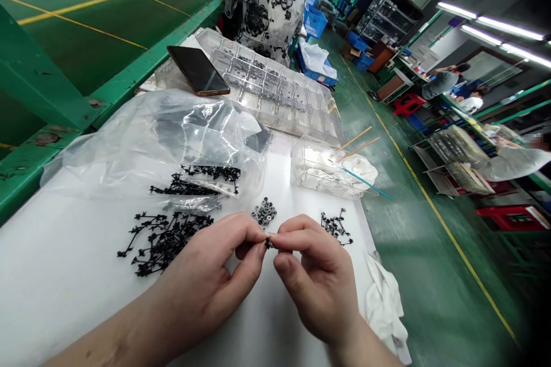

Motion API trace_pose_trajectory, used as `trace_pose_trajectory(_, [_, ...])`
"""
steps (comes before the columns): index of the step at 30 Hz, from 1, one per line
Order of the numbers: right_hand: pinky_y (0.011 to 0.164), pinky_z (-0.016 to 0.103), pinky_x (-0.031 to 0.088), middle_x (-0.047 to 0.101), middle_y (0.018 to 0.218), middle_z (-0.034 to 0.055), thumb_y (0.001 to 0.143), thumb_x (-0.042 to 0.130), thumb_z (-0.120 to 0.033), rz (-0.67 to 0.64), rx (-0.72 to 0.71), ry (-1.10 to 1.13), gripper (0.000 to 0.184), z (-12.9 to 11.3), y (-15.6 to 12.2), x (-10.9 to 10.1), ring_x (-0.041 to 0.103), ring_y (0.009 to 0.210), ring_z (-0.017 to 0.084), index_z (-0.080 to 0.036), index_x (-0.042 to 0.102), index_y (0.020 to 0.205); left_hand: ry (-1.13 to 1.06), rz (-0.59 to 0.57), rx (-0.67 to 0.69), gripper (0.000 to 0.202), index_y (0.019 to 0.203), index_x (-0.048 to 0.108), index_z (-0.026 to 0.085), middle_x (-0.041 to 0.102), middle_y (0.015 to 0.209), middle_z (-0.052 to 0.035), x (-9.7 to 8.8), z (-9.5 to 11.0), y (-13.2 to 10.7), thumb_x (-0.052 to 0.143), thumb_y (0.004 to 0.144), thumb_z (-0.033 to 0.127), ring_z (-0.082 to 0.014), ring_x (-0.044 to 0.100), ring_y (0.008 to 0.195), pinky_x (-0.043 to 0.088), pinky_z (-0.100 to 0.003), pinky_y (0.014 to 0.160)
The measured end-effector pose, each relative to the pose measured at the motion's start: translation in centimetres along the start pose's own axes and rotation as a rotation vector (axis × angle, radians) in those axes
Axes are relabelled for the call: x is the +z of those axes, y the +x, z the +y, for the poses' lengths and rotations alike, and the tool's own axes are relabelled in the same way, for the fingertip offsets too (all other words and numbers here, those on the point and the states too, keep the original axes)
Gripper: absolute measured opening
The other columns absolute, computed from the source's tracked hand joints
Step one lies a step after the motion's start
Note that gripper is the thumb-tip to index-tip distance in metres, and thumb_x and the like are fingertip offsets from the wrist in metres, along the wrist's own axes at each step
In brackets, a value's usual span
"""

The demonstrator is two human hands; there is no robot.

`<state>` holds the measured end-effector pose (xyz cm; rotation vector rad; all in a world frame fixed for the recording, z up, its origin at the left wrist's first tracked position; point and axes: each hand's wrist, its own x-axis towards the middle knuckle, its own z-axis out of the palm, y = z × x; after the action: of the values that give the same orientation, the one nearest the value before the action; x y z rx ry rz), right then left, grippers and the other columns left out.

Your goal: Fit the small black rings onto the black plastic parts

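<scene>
Pinching a small black moulded part [269,243] above the white worktop [55,252]

The left hand [202,275] and right hand [318,281] each form a narrow grip, their fingertips meeting on the part at lower centre of view. Clock positions are read from the part, with 12 o'clock pointing away from the wearer. A heap of black moulded sprues [166,241] lies at 9 o'clock. A pile of small black rings [264,212] sits near, at 12 o'clock, and a smaller sprue cluster [336,226] at 2 o'clock. A clear plastic bag [159,143] lies at 10 o'clock, a clear compartment tray [271,83] farther out at 12 o'clock, a clear box of white cloth [333,166] at 1 o'clock, and a loose white cloth [385,309] at 4 o'clock.
</scene>
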<state>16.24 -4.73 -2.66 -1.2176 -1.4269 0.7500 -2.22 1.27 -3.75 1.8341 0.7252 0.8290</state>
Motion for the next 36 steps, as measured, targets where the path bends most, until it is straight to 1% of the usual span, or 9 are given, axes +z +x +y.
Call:
trace_pose_trajectory(6, [0.07, 0.027, 0.056, 0.072, 0.085, 0.0023, 0.09, 0.085, -0.023, 0.037, 0.161, 0.107, 0.005, -0.3, 0.3, 0.3, 0.068, 0.078, 0.016, -0.026, 0.081, 0.093, 0.036, 0.038, 0.11, 0.02, 0.099, 0.063, 0.025, 0.066, 0.09, 0.003, 0.1, -0.2, -0.1, 0.05, 0.106, 0.012, -0.0128, 0.064, 0.08, 0.05, -0.024, 0.074])
trace_pose_trajectory(11, [0.056, 0.024, 0.056, 0.074, 0.073, 0.0009, 0.083, 0.092, -0.034, 0.017, 0.535, 0.374, 0.021, -0.6, 0.3, 0.5, 0.065, 0.06, 0.013, -0.022, 0.079, 0.095, 0.159, 0.083, 0.253, 0.025, 0.103, 0.061, 0.025, 0.068, 0.098, 0.0012, -0.1, -0.6, -0.2, 0.052, 0.103, 0.002, -0.0167, 0.064, 0.094, 0.047, -0.031, 0.091])
trace_pose_trajectory(14, [0.055, 0.027, 0.059, 0.073, 0.066, 0.0018, 0.086, 0.091, -0.043, -0.037, 0.646, 0.467, 0.028, -0.3, 0.2, 0.3, 0.067, 0.055, 0.015, -0.019, 0.081, 0.097, 0.242, 0.086, 0.308, 0.025, 0.104, 0.061, 0.023, 0.066, 0.096, 0.0001, -0.3, -0.6, -0.1, 0.053, 0.103, 0.0, -0.018, 0.062, 0.092, 0.043, -0.035, 0.091])
trace_pose_trajectory(18, [0.051, 0.023, 0.056, 0.074, 0.069, 0.0032, 0.089, 0.088, -0.045, -0.12, 0.706, 0.583, 0.028, 0.4, 0.2, -0.1, 0.066, 0.053, 0.012, -0.018, 0.081, 0.09, 0.328, 0.072, 0.312, 0.024, 0.106, 0.065, 0.023, 0.067, 0.098, -0.0017, -0.6, -0.4, 0.0, 0.053, 0.104, 0.001, -0.0197, 0.061, 0.089, 0.038, -0.039, 0.09])
trace_pose_trajectory(22, [0.046, 0.02, 0.053, 0.074, 0.068, 0.0022, 0.082, 0.094, -0.04, -0.083, 0.722, 0.647, 0.026, 0.8, 0.5, -0.3, 0.064, 0.05, 0.011, -0.018, 0.081, 0.084, 0.38, 0.076, 0.332, 0.024, 0.109, 0.065, 0.023, 0.069, 0.102, -0.0019, -0.7, -0.4, 0.1, 0.054, 0.105, 0.001, -0.02, 0.064, 0.092, 0.038, -0.04, 0.093])
trace_pose_trajectory(26, [0.044, 0.015, 0.047, 0.07, 0.058, 0.0004, 0.074, 0.1, -0.029, -0.052, 0.68, 0.581, 0.024, 0.3, 0.6, -0.5, 0.062, 0.046, 0.009, -0.017, 0.079, 0.08, 0.317, 0.086, 0.352, 0.022, 0.115, 0.065, 0.021, 0.066, 0.106, -0.0033, -0.4, -0.7, 0.1, 0.058, 0.106, 0.003, -0.0204, 0.061, 0.099, 0.039, -0.04, 0.1])
trace_pose_trajectory(30, [0.043, 0.014, 0.045, 0.069, 0.054, 0.0002, 0.068, 0.101, -0.021, -0.066, 0.669, 0.538, 0.026, -0.1, 0.6, -0.6, 0.058, 0.044, 0.008, -0.017, 0.077, 0.076, 0.255, 0.023, 0.323, 0.022, 0.118, 0.065, 0.02, 0.066, 0.111, -0.0052, -0.2, -0.9, 0.1, 0.055, 0.108, 0.004, -0.0217, 0.057, 0.105, 0.039, -0.04, 0.101])
trace_pose_trajectory(33, [0.043, 0.015, 0.044, 0.068, 0.053, -0.0001, 0.068, 0.101, -0.018, -0.094, 0.67, 0.553, 0.026, -0.1, 0.4, -0.7, 0.058, 0.043, 0.008, -0.017, 0.076, 0.075, 0.225, -0.022, 0.32, 0.021, 0.115, 0.066, 0.021, 0.069, 0.106, -0.0027, -0.2, -1.1, 0.2, 0.055, 0.109, 0.004, -0.0203, 0.06, 0.1, 0.038, -0.039, 0.1])
trace_pose_trajectory(36, [0.044, 0.015, 0.046, 0.069, 0.058, -0.0002, 0.073, 0.098, -0.019, -0.091, 0.595, 0.587, 0.023, 0.2, 0.3, -0.9, 0.059, 0.046, 0.008, -0.018, 0.076, 0.078, 0.196, 0.014, 0.284, 0.021, 0.116, 0.066, 0.023, 0.071, 0.107, -0.0011, -0.3, -1.0, 0.2, 0.058, 0.107, 0.006, -0.0194, 0.062, 0.102, 0.041, -0.036, 0.1])
